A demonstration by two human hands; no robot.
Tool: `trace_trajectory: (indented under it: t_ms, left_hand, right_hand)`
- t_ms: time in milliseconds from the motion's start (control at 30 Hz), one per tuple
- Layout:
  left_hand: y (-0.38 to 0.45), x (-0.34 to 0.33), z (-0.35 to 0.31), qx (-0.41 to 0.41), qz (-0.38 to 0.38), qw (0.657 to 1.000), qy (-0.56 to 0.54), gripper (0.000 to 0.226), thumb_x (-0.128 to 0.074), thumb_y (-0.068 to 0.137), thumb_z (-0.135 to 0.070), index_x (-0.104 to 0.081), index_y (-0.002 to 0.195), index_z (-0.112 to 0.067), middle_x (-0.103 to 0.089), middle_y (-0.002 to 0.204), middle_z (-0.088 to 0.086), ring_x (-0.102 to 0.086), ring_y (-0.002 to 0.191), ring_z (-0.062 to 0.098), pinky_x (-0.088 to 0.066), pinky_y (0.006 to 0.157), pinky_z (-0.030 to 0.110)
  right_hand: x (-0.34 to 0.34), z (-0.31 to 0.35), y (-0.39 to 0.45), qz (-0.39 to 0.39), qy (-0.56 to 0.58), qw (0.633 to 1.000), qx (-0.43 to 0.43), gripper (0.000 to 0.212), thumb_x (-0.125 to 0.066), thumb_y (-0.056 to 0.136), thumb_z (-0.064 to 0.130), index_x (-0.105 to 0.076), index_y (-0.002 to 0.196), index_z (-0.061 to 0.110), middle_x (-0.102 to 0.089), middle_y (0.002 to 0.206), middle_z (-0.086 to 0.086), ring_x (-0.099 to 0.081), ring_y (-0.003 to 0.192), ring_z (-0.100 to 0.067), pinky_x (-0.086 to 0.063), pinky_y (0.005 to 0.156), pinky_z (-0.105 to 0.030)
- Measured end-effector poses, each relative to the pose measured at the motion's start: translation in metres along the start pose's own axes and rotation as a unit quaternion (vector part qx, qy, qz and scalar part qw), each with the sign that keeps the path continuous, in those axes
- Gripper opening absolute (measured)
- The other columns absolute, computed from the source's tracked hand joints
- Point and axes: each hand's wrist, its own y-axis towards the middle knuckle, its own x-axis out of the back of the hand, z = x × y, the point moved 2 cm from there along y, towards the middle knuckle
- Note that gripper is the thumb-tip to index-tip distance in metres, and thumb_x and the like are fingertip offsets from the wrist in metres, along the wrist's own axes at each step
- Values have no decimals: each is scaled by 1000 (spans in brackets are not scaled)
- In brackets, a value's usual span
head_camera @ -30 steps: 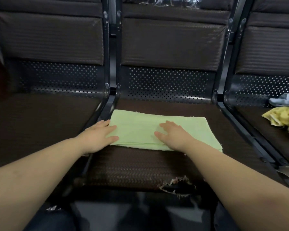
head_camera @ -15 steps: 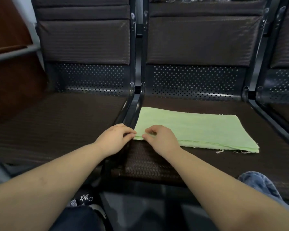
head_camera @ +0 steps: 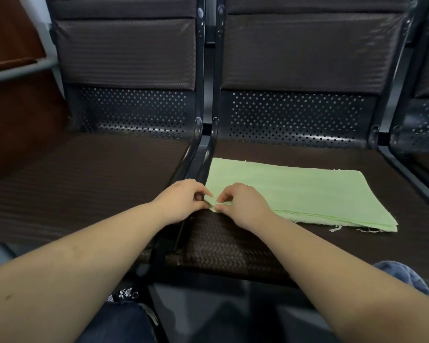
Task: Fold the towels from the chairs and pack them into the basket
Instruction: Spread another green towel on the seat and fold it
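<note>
Green towel: a pale green towel (head_camera: 295, 191) lies folded flat in several layers on the dark woven seat of the middle chair (head_camera: 233, 246), its left end just beside the metal frame rails (head_camera: 203, 154) that divide this seat from the next one. Loose threads trail from its near right corner.
Left hand: the left hand (head_camera: 181, 201) sits at the towel's near left corner with fingers curled, thumb and fingertips pinching the cloth edge; a narrow grip holding the towel corner.
Right hand: the right hand (head_camera: 243, 206) is just beside the left, almost touching it, with curled fingers pinching the same corner from the towel side, its heel resting over the near edge; also a narrow grip on the towel.
Forearms: both bare forearms reach in from the bottom corners and meet at that corner.
Left chair: the left chair (head_camera: 84, 181) has the same brown woven seat, a padded back and a perforated metal panel beneath the pad.
Right edge: part of a third chair (head_camera: 426, 134) shows.
Bottom: dark denim (head_camera: 119, 323) at lower centre, and a blue cloth (head_camera: 404, 276) at lower right behind the right forearm; what it is cannot be told.
Basket: out of view.
</note>
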Motion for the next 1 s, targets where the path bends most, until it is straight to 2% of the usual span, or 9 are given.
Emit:
trace_trajectory:
  t_ms: [167, 267, 400, 500, 633, 700, 833, 933, 1000]
  left_hand:
    - [-10, -1, -18, -89, -2, 984, 154, 35, -62, 88, -41, -64, 117, -21, -47, 118, -5, -39, 116, 15, -32, 101, 29]
    - [-24, -6, -36, -142, 16, 977, 160, 35, -59, 89, -43, -64, 113, -18, -52, 120, -6, -40, 119, 13, -31, 103, 29]
    - [-46, -3, -63, -88, 86, 992, -1, 15, -59, 91, -39, -59, 92, -24, -58, 90, -10, -51, 86, 8, -39, 80, 25]
    - [-60, 3, -78, -38, 157, 967, -198, 26, -63, 87, -43, -61, 85, -17, -55, 77, 1, -46, 71, 16, -37, 69, 32]
    - [-78, 13, -98, -24, 225, 921, -316, 41, -69, 66, -62, -61, 71, -22, -45, 78, 7, -37, 74, 21, -30, 67, 31]
    - [-83, 15, -108, -23, 248, 901, -354, 31, -73, 73, -51, -63, 71, -21, -51, 77, 7, -44, 72, 20, -34, 69, 27]
    - [-83, 10, -126, -22, 260, 887, -381, 23, -65, 75, -37, -60, 80, -15, -63, 71, -9, -56, 66, 4, -44, 64, 17]
    - [-79, 8, -128, -25, 272, 874, -402, 38, -79, 72, -42, -59, 89, -15, -65, 84, -5, -61, 77, 5, -48, 70, 19]
    - [-76, 11, -128, -42, 290, 878, -378, 56, -84, 54, -43, -58, 96, -17, -66, 90, -7, -62, 84, 4, -49, 73, 18]
  right_hand:
    - [12, -6, -22, 38, -24, 999, 25, 20, -65, 88, 33, -65, 102, 19, -66, 106, 2, -59, 99, -18, -46, 84, -30]
    - [23, -14, -43, 66, -19, 996, 50, 20, -66, 87, 31, -66, 102, 17, -66, 102, 3, -56, 90, -12, -45, 81, -25]
    - [46, -27, -71, 129, 120, 984, 21, 10, -73, 82, 28, -64, 80, 24, -61, 77, 13, -54, 74, -3, -42, 68, -15]
    - [65, -34, -93, 164, 252, 954, -17, 8, -73, 82, 26, -68, 77, 22, -63, 70, 14, -54, 67, 2, -40, 64, -11]
    - [76, -31, -119, 278, 362, 889, -39, 41, -79, 70, 46, -58, 76, 11, -49, 64, 0, -42, 54, -7, -32, 51, -18]
    - [80, -28, -129, 285, 318, 904, -21, 61, -78, 58, 61, -54, 80, 10, -41, 64, -3, -34, 54, -9, -22, 52, -24]
    - [81, -27, -141, 227, 276, 934, 2, 40, -79, 66, 53, -64, 74, 17, -61, 69, 3, -55, 66, -8, -40, 70, -24]
    - [85, -32, -142, 193, 290, 937, 1, 75, -80, 47, 69, -65, 89, 9, -57, 79, -9, -49, 76, -20, -36, 73, -34]
    - [95, -33, -142, 185, 317, 930, 0, 59, -78, 63, 55, -65, 91, 5, -60, 79, -10, -53, 75, -22, -42, 71, -31]
